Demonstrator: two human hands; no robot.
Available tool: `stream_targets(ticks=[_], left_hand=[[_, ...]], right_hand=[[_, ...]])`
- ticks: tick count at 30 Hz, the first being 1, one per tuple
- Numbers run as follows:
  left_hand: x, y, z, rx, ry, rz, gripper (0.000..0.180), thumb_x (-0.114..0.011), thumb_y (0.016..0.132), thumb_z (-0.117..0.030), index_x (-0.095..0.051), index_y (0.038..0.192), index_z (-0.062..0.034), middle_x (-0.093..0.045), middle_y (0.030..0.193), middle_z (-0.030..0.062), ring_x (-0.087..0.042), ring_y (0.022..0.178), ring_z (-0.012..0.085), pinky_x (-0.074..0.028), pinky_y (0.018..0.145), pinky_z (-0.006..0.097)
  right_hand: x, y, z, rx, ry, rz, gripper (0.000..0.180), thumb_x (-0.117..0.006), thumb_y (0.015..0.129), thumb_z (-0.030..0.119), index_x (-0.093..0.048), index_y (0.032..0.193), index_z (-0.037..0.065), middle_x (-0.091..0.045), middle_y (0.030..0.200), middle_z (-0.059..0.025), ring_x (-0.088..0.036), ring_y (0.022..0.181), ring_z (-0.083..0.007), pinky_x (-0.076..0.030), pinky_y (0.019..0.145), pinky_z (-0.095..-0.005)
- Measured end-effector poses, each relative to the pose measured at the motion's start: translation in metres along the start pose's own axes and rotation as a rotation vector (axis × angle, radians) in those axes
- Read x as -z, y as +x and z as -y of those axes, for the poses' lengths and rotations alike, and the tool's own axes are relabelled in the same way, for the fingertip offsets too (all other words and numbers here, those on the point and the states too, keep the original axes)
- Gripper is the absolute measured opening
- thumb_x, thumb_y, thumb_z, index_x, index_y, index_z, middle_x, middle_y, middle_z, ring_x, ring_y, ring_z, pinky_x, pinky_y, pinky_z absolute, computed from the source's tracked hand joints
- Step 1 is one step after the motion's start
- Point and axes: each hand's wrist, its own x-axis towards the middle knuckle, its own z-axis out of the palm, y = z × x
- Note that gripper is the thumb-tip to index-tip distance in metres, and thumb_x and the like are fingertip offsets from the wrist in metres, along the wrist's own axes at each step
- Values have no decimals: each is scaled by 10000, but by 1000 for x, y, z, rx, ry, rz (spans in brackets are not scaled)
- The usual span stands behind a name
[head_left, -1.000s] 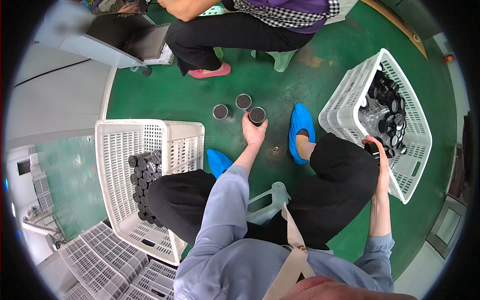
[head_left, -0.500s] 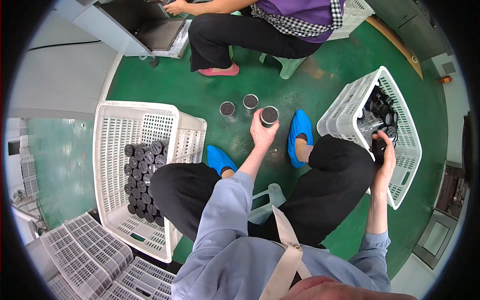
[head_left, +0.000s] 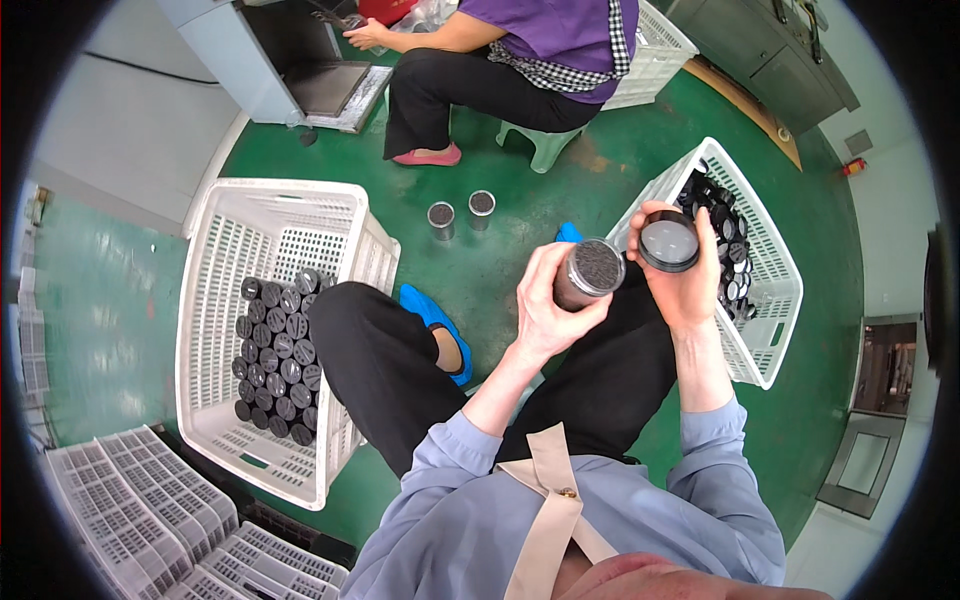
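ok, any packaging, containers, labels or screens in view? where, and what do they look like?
Clear round jar of dark contents: in left hand.
Round black lid: in right hand.
Two open jars: on green floor.
White slotted plastic crates: either side.
No labels or screens visible.

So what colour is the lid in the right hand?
Black rim, greyish top: the lid in the right hand, head view.

You get bright, even overhead light, with only soft shadows under the crates (head_left: 285,330) and your legs. The green floor (head_left: 520,215) shows mild sheen at upper right. Focus is sharp at centre; fisheye bending curves edges, and a black rim rings the frame.
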Motion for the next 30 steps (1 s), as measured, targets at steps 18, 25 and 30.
stream_targets(ticks=[18,25,30], left_hand=[[28,-10,-40,6,-110,149,762,-895,687,-208,-576,1351,-16,-717,1190,192,-737,1053,383,-601,910,445],[35,-6,-43,22,-126,164,776,-889,690,-195,-566,1372,-14,-712,1230,186,-729,1097,383,-595,946,444],[34,-8,-39,16,-116,148,759,-878,682,-233,-574,1341,-11,-709,1190,173,-731,1028,375,-596,884,446]], right_hand=[[-49,-27,14,680,-1303,429,555,-671,1003,458,-699,1286,-18,-675,1198,-194,-679,1068,-326,-538,925,-403],[-53,-25,18,685,-1361,429,552,-691,983,451,-710,1266,-22,-667,1198,-193,-678,1057,-322,-541,915,-400],[-57,-26,12,687,-1409,464,563,-699,969,455,-708,1271,-20,-664,1185,-191,-676,1043,-328,-544,899,-408]])
